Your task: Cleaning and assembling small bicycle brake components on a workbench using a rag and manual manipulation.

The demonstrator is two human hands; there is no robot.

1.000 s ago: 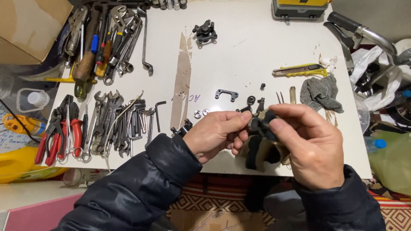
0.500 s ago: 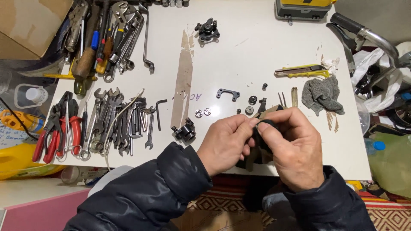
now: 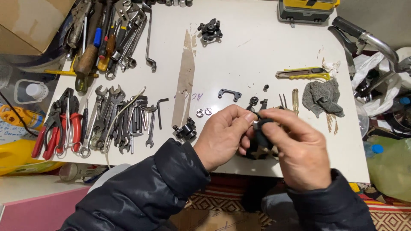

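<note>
My left hand [image 3: 222, 134] and my right hand [image 3: 295, 149] meet over the near edge of the white table [image 3: 252, 51]. Both grip a small black mechanical part [image 3: 261, 139] with a short silver piece at its top, pinched between the fingertips. Most of the part is hidden by my fingers. A black caliper-like block [image 3: 186, 130] lies just left of my left hand. Two silver washers [image 3: 204, 112], a flat black bracket [image 3: 229, 93] and small black fittings [image 3: 253, 101] lie just beyond my hands.
Spanners and hex keys [image 3: 122, 119] and red-handled pliers [image 3: 58, 126] lie at the left, screwdrivers and wrenches [image 3: 107, 38] at far left. A second black caliper [image 3: 209, 31], a yellow utility knife [image 3: 304, 73] and a grey rag [image 3: 322, 97] sit farther off. Handlebars [image 3: 364, 38] stand right.
My hands have stayed together on the black part while my fingers shifted around it. The view has dipped slightly, so the table's contents sit a little differently in frame.
</note>
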